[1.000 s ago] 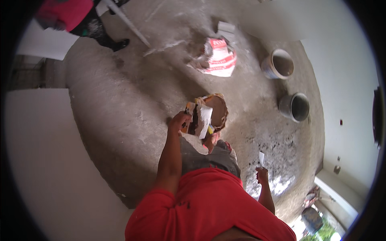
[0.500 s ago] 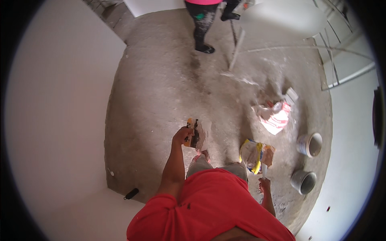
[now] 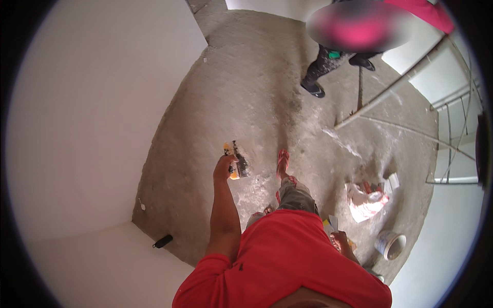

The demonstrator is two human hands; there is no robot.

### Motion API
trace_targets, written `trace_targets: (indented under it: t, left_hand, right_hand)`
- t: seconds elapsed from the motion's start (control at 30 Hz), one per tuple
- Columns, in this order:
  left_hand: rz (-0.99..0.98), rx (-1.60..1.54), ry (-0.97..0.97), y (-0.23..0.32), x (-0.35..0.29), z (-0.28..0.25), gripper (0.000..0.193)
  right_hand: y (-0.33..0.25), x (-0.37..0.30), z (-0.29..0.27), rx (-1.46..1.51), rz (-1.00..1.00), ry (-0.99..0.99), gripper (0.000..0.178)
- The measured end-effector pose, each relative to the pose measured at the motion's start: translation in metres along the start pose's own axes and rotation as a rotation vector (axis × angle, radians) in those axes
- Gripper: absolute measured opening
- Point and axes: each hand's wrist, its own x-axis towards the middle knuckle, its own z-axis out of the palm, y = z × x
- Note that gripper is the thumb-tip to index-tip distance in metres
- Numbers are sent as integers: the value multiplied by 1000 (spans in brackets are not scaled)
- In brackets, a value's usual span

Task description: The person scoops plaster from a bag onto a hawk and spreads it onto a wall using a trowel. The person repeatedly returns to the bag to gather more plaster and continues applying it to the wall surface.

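Observation:
My left hand is stretched out in front of me, closed round the handle of a plastering trowel. The trowel has yellow edging and a dark, plaster-smeared part. At my right side, my right hand grips a putty knife with a pale blade pointing forward. Its handle is largely covered by the fingers. Just beside that knife, a sliver of a yellow bag shows, mostly hidden by my body and hand.
A person in dark leggings stands ahead to the right, near metal scaffolding. A red-and-white bag and a bucket are on the floor to my right. A black object lies by the left wall.
I have stepped forward and my view has swung left. The bags and buckets now sit lower in view, the yellow bag mostly covered. Both hands keep their tools.

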Motion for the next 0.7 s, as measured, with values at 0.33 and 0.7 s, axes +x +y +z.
trace_targets:
  t: [0.33, 0.7]
  left_hand:
    - [77, -283, 136, 158, 105, 25, 13]
    - [136, -293, 185, 330, 331, 19, 6]
  right_hand:
    - [-370, 68, 9, -192, -375, -37, 14]
    - [-738, 55, 124, -257, -531, -127, 13]
